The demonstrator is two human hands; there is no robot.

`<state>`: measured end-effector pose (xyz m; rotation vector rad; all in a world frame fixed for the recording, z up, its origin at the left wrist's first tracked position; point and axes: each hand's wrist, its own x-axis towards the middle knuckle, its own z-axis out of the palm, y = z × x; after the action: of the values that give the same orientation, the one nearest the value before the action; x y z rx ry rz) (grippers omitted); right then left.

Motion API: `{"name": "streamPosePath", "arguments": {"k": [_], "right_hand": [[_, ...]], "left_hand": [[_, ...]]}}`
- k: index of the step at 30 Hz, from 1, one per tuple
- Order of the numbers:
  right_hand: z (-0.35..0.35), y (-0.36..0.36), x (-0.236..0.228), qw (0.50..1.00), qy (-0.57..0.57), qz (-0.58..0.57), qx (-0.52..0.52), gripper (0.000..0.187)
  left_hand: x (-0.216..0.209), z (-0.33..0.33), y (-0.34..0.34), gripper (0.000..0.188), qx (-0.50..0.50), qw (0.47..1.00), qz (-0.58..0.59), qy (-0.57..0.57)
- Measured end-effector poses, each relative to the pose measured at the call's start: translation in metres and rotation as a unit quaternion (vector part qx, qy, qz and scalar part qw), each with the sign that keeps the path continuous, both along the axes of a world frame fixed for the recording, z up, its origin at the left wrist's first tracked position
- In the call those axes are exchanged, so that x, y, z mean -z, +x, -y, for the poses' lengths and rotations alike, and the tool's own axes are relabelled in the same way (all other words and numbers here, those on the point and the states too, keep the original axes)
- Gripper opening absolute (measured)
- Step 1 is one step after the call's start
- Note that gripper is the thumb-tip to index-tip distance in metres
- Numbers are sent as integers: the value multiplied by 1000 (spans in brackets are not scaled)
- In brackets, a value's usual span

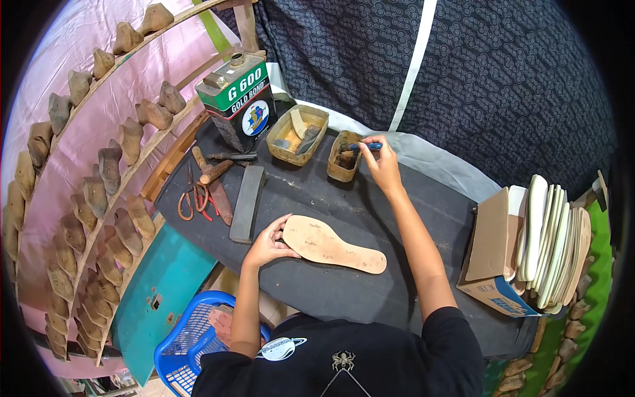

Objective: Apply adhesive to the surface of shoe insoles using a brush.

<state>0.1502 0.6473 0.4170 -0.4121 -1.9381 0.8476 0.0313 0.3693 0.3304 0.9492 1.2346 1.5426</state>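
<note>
My left hand grips a tan shoe insole by its wide end, thumb and fingers at the edge. The insole lies over the dark worktable, its narrow end pointing right. Farther off, my right hand pinches a small brush by its blue handle. The brush's other end reaches into a small, stained tub with dark brown residue inside; its tip is hard to make out there. Left of that tub stands a larger tan tub with a pale strip and grey pieces in it.
A metal can stands at the back left. Nearer are a hammer, orange-handled scissors and a grey block. Right, a cardboard box holds stacked soles. Shoe lasts line racks; a blue basket sits below.
</note>
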Motion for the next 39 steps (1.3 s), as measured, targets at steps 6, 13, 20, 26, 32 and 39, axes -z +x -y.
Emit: {"name": "streamPosePath", "arguments": {"k": [6, 13, 20, 26, 32, 39], "right_hand": [[-4, 1, 5, 1000, 16, -17, 16, 18], [1, 10, 18, 959, -196, -204, -13, 13], [35, 32, 24, 890, -386, -230, -79, 18], [98, 50, 17, 928, -296, -94, -208, 11], [131, 44, 8, 964, -132, 20, -230, 12], [140, 25, -6, 953, 32, 127, -272, 14]], "left_hand": [[1, -2, -9, 74, 17, 1000, 22, 2], [5, -4, -12, 41, -40, 995, 64, -70], [12, -7, -16, 35, -82, 986, 102, -101], [11, -10, -19, 32, -72, 984, 135, -90], [11, -9, -17, 33, -81, 984, 133, -85], [8, -9, -15, 32, -99, 983, 121, -92]]}}
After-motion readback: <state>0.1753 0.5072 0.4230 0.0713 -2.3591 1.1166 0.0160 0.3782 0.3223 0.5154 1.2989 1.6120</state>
